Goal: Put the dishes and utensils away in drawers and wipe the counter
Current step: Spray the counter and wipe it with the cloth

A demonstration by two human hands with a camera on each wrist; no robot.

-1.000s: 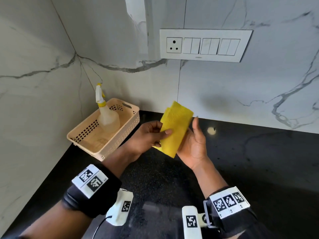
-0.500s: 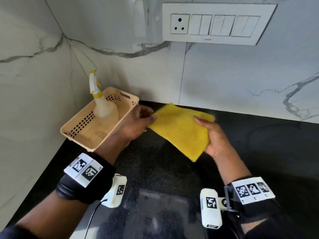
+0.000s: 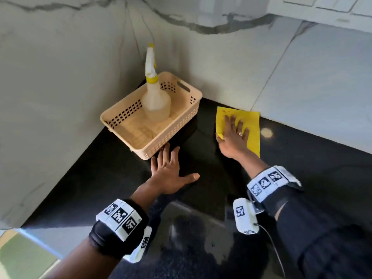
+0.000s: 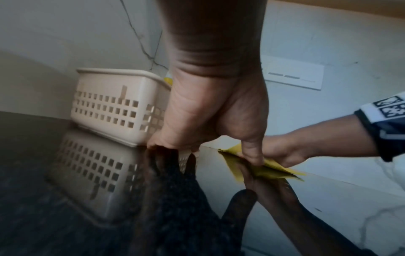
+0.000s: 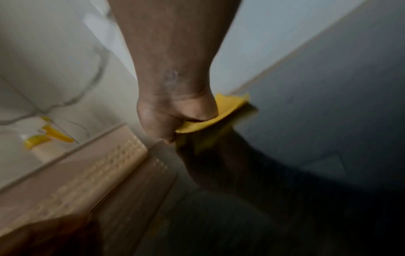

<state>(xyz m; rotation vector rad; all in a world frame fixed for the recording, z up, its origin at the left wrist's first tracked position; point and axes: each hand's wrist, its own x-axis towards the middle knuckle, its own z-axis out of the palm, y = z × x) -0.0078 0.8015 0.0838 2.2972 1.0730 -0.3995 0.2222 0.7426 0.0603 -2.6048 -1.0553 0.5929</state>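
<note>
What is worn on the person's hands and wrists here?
Each wrist carries a black band topped with white blocks of black square-pattern markers, plus a white camera unit underneath trailing a thin cable. The right hand has a ring; that arm wears a dark sleeve.

Spray bottle (image 3: pixel 156 99) stands in the basket (image 3: pixel 177 125) — cloth (image 3: pixel 252 127) lies right of it on the counter (image 3: pixel 302 178).
</note>
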